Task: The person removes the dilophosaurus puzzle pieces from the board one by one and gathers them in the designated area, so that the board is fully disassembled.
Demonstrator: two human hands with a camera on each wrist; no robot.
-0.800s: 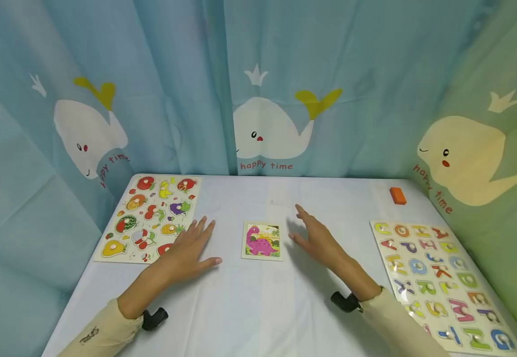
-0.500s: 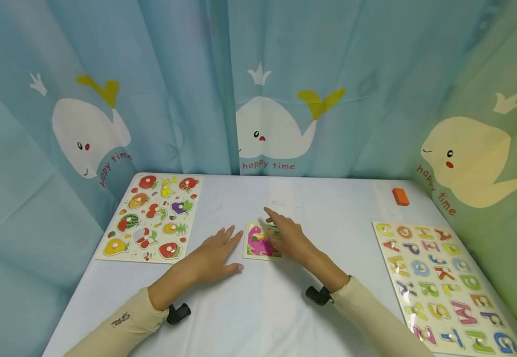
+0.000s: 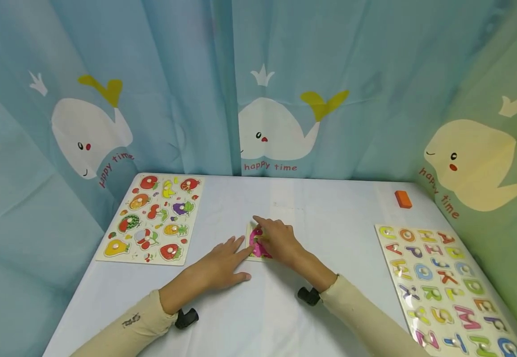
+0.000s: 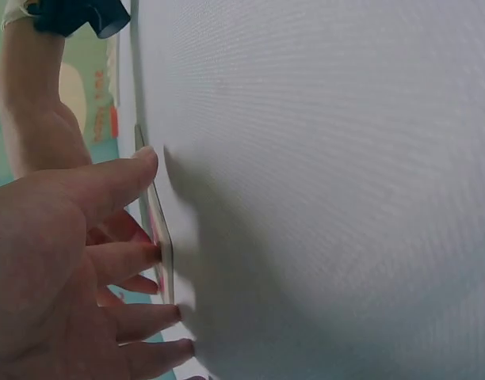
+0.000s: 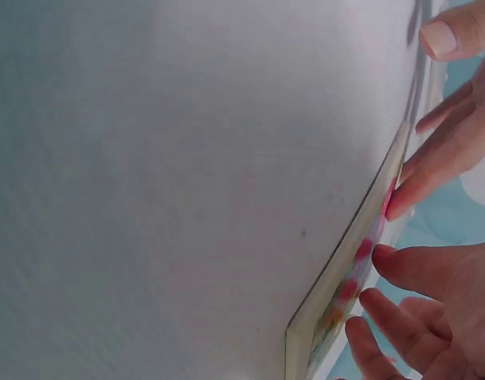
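A small square picture puzzle (image 3: 258, 254) with a pink dinosaur lies flat on the white table, in the middle of the head view. Its right part is hidden under my right hand (image 3: 280, 242). That hand's bent thumb and fingers come down at the picture surface of the puzzle (image 5: 341, 297) in the right wrist view, and no lifted piece shows between them. From the left, my left hand (image 3: 224, 264) reaches over with fingers spread. Its index fingertip touches the left part of the puzzle, while the thumb lies apart, near the front left corner.
On the left lies a fruit peg board (image 3: 153, 218). A letter peg board (image 3: 448, 292) is on the right, with an orange block (image 3: 403, 199) behind it. Blue curtains (image 3: 187, 89) with whale prints stand around the table's back and sides.
Both hands have come inward to the puzzle, the left moving right and the right moving left. The right hand now covers part of the dinosaur picture, which was uncovered before.
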